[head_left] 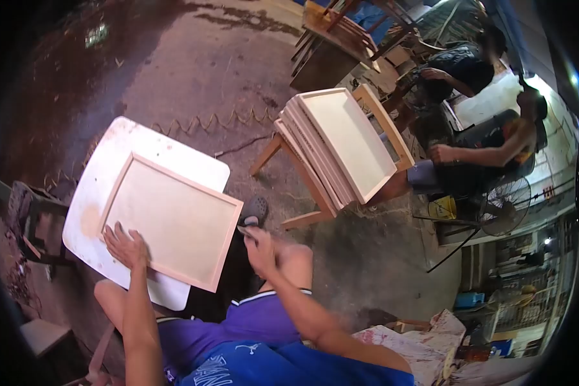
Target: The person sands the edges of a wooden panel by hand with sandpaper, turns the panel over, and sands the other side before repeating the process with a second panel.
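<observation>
A shallow wooden tray (172, 219) with a pale flat base and a raised light-wood rim lies on a white tabletop (128, 138), one corner reaching past its edge. My left hand (126, 246) rests on the tray's near left side, fingers spread over the rim and base. Beside the tray's right corner, my right hand (260, 252) is closed around a small flat dark piece (245, 230), whose kind I cannot tell. The tip of that piece is right by the rim's outer side.
To the right, several similar trays (347, 143) are stacked on a wooden stand (315, 183). Two people sit beyond it, near a standing fan (505, 206). A coiled hose (215, 122) crosses the floor behind the white tabletop. Stacked wooden furniture (331, 48) stands at the back.
</observation>
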The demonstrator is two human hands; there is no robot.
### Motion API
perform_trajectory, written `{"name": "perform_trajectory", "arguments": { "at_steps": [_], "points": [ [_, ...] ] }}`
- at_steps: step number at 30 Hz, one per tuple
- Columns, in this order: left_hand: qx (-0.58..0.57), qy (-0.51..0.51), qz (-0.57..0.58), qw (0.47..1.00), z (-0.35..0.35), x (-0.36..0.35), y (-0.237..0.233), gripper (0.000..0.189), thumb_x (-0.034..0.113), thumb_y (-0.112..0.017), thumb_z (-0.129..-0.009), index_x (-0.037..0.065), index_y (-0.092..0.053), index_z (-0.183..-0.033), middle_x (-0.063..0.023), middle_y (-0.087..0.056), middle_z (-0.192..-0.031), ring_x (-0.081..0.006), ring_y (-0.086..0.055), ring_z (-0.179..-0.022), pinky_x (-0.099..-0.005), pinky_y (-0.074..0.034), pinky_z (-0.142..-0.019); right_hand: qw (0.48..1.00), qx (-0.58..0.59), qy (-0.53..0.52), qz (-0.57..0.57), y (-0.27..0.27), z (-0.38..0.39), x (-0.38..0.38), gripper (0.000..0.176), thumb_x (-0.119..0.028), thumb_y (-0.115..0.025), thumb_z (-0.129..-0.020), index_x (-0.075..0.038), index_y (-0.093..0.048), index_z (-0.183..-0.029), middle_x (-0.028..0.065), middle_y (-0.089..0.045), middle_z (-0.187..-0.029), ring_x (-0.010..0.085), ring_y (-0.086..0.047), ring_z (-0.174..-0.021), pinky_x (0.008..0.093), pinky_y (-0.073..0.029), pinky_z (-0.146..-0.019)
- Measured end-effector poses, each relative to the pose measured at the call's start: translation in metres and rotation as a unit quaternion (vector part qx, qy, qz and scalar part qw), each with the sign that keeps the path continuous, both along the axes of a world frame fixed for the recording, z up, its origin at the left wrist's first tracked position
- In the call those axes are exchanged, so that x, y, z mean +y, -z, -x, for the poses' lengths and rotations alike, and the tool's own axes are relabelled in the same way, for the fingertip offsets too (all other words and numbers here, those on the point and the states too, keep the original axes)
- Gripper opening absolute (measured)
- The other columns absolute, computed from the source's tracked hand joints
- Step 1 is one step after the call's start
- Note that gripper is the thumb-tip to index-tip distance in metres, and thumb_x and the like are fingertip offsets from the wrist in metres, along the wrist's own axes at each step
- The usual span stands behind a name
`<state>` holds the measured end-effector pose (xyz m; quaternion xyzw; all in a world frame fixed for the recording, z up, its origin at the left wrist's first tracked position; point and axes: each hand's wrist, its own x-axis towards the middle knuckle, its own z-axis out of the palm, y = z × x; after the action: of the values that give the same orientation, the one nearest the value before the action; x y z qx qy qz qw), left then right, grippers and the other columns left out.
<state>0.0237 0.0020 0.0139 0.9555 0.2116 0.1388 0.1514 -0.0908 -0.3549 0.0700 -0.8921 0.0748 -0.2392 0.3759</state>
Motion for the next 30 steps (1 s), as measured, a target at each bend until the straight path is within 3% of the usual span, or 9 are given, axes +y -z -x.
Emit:
{"name": "perform_trajectory", "arguments": {
  "at_steps": [2,3,8,11,12,16,18,22,30],
  "points": [
    [0.042,-0.007,0.006,0.999,-0.001,0.001,0.0,0.057,0.029,-0.058,-0.096,0.013,-0.052,-0.151,-0.0149,-0.033,-0.167,-0.0357,-0.026,-0.156,-0.0564,-0.019,-0.126,0.954,0.226,0.092,-0.173,0.018,0.044,0.02,0.041,-0.036,-0.067,-0.097,0.004,-0.067,-0.104,0.028,-0.069,-0.096,0.0469,-0.067,-0.096,0.0528,-0.05,-0.084],
    [0.031,-0.004,0.003,0.999,-0.001,0.002,0.003,0.057,0.029,-0.058,-0.096,0.013,-0.052,-0.151,-0.0149,-0.033,-0.167,-0.0357,-0.026,-0.156,-0.0564,-0.019,-0.126,0.946,0.261,0.109,-0.16,0.023,0.059,0.028,0.045,-0.039,-0.067,-0.097,0.006,-0.066,-0.101,0.03,-0.07,-0.094,0.0469,-0.07,-0.096,0.0523,-0.052,-0.082],
    [0.114,0.038,-0.03,0.992,0.014,-0.019,-0.022,0.063,0.031,-0.062,-0.095,0.007,-0.048,-0.152,-0.0208,-0.028,-0.168,-0.0435,-0.021,-0.156,-0.059,-0.017,-0.126,0.957,0.219,0.126,-0.142,-0.002,0.082,0.047,0.063,-0.058,-0.061,-0.1,0.004,-0.065,-0.09,0.0277,-0.07,-0.083,0.0467,-0.072,-0.088,0.0551,-0.052,-0.079],
    [-0.034,0.209,-0.053,0.976,0.051,-0.047,0.012,0.062,0.03,-0.065,-0.094,0.003,-0.051,-0.147,-0.0244,-0.029,-0.166,-0.0481,-0.023,-0.155,-0.0644,-0.019,-0.124,0.956,0.214,0.143,-0.142,0.011,0.072,0.034,0.061,-0.057,-0.06,-0.1,0.003,-0.067,-0.09,0.0236,-0.071,-0.078,0.0449,-0.072,-0.084,0.0551,-0.053,-0.079],
    [-0.058,0.268,-0.036,0.961,0.07,-0.066,0.002,0.057,0.029,-0.068,-0.091,0.002,-0.054,-0.14,-0.0266,-0.033,-0.163,-0.0504,-0.026,-0.152,-0.0654,-0.021,-0.123,0.949,0.209,0.142,-0.186,0.019,0.07,0.031,0.058,-0.053,-0.064,-0.099,0.005,-0.065,-0.092,0.0327,-0.068,-0.089,0.0529,-0.068,-0.091,0.0578,-0.052,-0.079],
    [-0.045,0.458,0.017,0.888,0.138,-0.124,-0.045,0.054,0.024,-0.076,-0.083,0.002,-0.059,-0.129,-0.0272,-0.043,-0.151,-0.0501,-0.04,-0.138,-0.0615,-0.033,-0.115,0.953,0.198,0.149,-0.176,0.039,0.073,0.03,0.054,-0.05,-0.064,-0.099,0.004,-0.066,-0.093,0.0321,-0.068,-0.09,0.053,-0.068,-0.092,0.0588,-0.052,-0.08],
    [-0.013,0.455,0.046,0.889,0.163,-0.136,-0.059,0.053,0.023,-0.076,-0.082,0.002,-0.06,-0.128,-0.0261,-0.046,-0.147,-0.0481,-0.044,-0.132,-0.0591,-0.036,-0.111,0.95,0.218,0.137,-0.178,0.04,0.077,0.033,0.043,-0.044,-0.065,-0.099,-0.001,-0.07,-0.101,0.0217,-0.073,-0.082,0.0437,-0.073,-0.087,0.0533,-0.055,-0.08],
    [-0.006,0.449,0.059,0.892,0.177,-0.135,-0.06,0.044,0.02,-0.076,-0.081,0.006,-0.065,-0.122,-0.0204,-0.055,-0.128,-0.0402,-0.052,-0.116,-0.0525,-0.043,-0.098,0.967,0.171,0.142,-0.123,0.029,0.087,0.033,0.033,-0.034,-0.069,-0.097,-0.004,-0.07,-0.111,0.0229,-0.074,-0.094,0.0425,-0.072,-0.095,0.0509,-0.056,-0.082],
    [0.006,0.446,0.063,0.893,0.18,-0.126,-0.049,0.027,0.019,-0.076,-0.083,0.011,-0.067,-0.107,-0.0169,-0.059,-0.109,-0.0372,-0.058,-0.099,-0.0505,-0.046,-0.087,0.96,0.098,0.112,-0.236,-0.004,0.079,0.033,0.034,-0.032,-0.064,-0.098,-0.005,-0.071,-0.117,0.0247,-0.073,-0.105,0.0443,-0.07,-0.103,0.0501,-0.054,-0.088]
  ]
}}
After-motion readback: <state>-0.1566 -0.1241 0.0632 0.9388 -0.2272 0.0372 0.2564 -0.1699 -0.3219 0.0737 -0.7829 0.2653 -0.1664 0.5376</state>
